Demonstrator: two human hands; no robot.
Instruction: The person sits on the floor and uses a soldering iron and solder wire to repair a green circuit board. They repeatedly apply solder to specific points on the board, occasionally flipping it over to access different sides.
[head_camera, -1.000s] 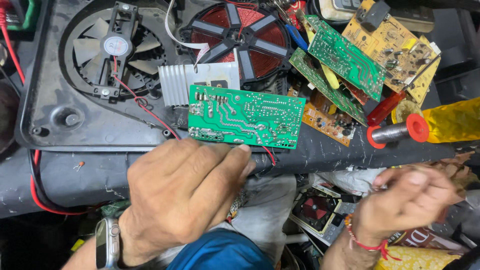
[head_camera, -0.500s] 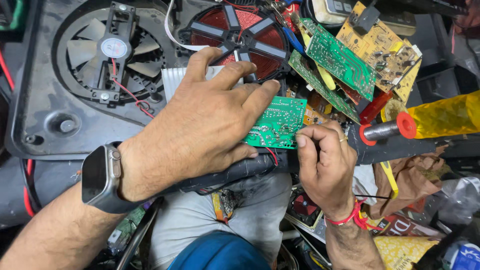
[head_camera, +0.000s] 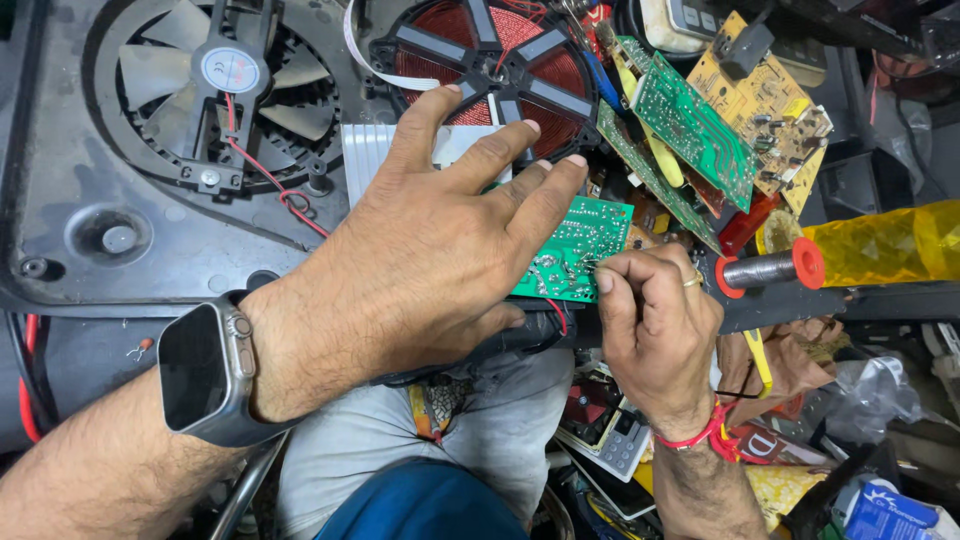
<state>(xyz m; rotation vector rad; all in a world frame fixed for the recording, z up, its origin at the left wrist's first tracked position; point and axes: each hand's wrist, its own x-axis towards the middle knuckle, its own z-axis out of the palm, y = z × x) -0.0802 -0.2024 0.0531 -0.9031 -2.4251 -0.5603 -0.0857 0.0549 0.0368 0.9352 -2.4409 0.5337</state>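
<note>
A person's left hand (head_camera: 440, 240), fingers spread wide, lies flat over a green circuit board (head_camera: 575, 250) and pins it against the dark plastic base (head_camera: 120, 270) of an opened induction cooker. The right hand (head_camera: 655, 310) is curled into a tight pinch at the board's lower right edge — what the fingertips hold is too small to tell. The rectangular board lies solder side up, dotted with silvery joints, its long axis running left to right, the uncovered end pointing right. A smartwatch (head_camera: 205, 370) with a dark screen sits on the left wrist; a red thread (head_camera: 700, 435) circles the right. Beyond the fingers — a ribbed aluminium heatsink (head_camera: 365, 160), a copper-red spiral coil (head_camera: 490, 60), a grey fan (head_camera: 230, 80), and more green boards (head_camera: 690, 125) leaning at upper right.
</note>
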